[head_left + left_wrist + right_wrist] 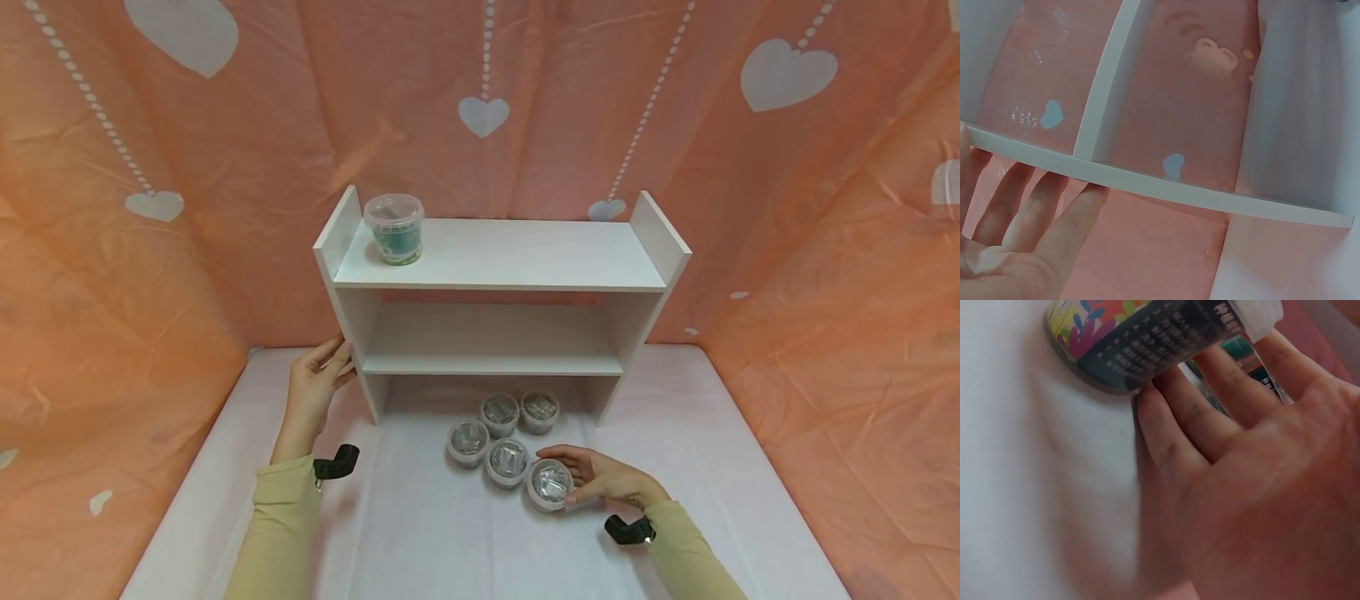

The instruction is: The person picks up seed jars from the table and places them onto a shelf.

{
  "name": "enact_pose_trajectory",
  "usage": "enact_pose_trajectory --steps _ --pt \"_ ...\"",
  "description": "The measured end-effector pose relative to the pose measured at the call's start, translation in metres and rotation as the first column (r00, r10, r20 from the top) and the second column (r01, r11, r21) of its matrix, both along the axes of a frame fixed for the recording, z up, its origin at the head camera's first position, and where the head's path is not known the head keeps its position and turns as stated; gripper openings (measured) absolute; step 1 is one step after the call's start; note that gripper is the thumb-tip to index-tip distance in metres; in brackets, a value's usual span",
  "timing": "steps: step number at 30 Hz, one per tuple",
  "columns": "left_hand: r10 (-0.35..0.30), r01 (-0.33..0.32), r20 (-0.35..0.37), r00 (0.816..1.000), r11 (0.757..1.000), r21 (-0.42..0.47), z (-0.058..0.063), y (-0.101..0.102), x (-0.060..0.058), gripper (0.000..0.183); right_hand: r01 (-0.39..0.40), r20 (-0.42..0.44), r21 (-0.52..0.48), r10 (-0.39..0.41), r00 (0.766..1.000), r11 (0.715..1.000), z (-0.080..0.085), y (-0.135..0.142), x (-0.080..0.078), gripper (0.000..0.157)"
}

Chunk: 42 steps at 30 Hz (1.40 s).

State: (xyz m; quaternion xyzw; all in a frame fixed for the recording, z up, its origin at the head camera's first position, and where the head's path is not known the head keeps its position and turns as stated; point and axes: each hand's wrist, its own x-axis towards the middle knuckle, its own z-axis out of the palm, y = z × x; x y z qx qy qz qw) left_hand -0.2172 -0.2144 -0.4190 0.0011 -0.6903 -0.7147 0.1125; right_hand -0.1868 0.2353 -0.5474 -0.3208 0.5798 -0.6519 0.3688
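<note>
My left hand [313, 392] touches the left side panel of a white shelf unit [495, 367], its fingers [1069, 215] fairly straight against the panel in the left wrist view. Down on the table, my right hand [611, 482] holds the nearest lidded plastic tub [550, 483], thumb on the near side and fingers on the far side. That tub's wall [1141, 337] carries a colourful printed label with white writing. Several similar tubs stand close by, among them one tub [507, 462] just to its left. One tub with green contents [397, 237] stands on the top shelf, far left.
The shelf unit has a top board [495, 254] between raised side panels and a middle board [495, 337]. Two tubs stand at its open base, including one tub [540, 408] at the right. An orange curtain with hearts [483, 117] hangs behind the white-covered table [420, 533].
</note>
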Motion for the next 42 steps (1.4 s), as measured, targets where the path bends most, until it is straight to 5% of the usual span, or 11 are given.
enact_pose_trajectory --steps 13,21,32,42 --pt "0.006 -0.006 -0.008 1.0 1.0 -0.002 0.0 0.0 -0.001 0.053 0.018 0.012 0.038 -0.018 1.0 0.999 0.004 0.0 0.001 0.072" --pt "0.007 -0.007 -0.009 1.0 1.0 0.005 0.0 0.0 0.0 0.053 0.093 -0.057 0.022 -0.092 0.994 0.995 0.003 0.005 -0.002 0.068" --pt "0.014 -0.014 0.0 1.0 1.0 0.021 0.002 0.001 0.002 0.048 0.281 -0.155 0.057 -0.269 0.951 0.958 -0.005 0.011 -0.01 0.071" --pt "0.008 -0.008 -0.013 1.0 1.0 0.015 0.0 0.001 0.001 0.051 0.365 -0.162 -0.027 -0.365 0.917 0.931 -0.01 0.011 -0.013 0.066"
